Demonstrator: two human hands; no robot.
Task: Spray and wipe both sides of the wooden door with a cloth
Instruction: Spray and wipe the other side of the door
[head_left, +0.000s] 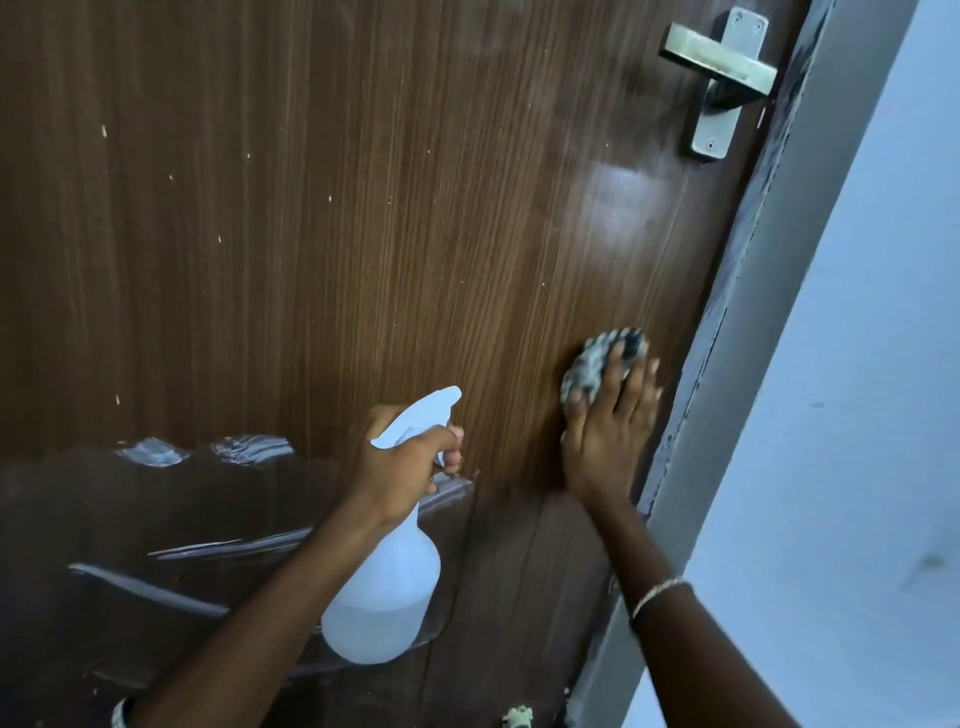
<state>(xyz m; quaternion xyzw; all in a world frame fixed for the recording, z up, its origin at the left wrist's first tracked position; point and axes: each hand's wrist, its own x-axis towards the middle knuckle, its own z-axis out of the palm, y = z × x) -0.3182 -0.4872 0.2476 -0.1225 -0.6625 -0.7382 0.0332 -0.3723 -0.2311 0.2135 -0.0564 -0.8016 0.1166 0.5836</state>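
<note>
Step in hand: the wooden door (363, 234) is being wiped near its right edge, well below the lever handle (719, 67).
Cloth: the cloth (602, 364) is bunched and pressed flat to the door.
Doing it well: even pressure and strokes along the vertical grain are advised, probably overlapping leftward into the unwiped streaks at lower left.
Right hand: the right hand (608, 436) is laid on the cloth, fingers straight and spread, arm reaching up.
Left hand: the left hand (405, 457) is wrapped round the spray bottle (387, 582) neck, nozzle pointed at the door.
</note>
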